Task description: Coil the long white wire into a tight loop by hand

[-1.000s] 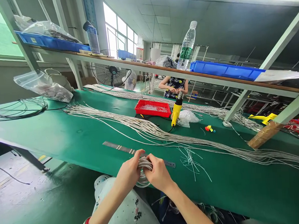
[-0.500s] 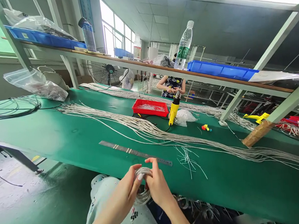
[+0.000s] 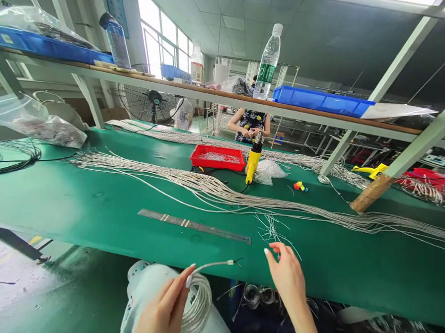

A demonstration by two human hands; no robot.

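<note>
Near the table's front edge, my left hand is closed on a coiled grey cable. One cable end sticks out to the right from between thumb and fingers, with a pale sleeve and thin dark wires at its tip. The coil hangs beside my palm, over my lap, partly hidden by the hand. My right hand is raised apart from the cable, thumb and fingers spread, with nothing in it. It is just in front of a loose pile of thin white strands. A steel ruler lies beyond my left hand.
A long bundle of cables crosses the green table. Behind it are a red tray and a yellow heat gun. A shelf post stands at the right. Below the table edge lie more coils. A person works beyond.
My right hand has let go of the coil and moved right, its fingers opening. My left hand has shifted left with the coil, and the cable's end now shows. The view has shifted slightly.
</note>
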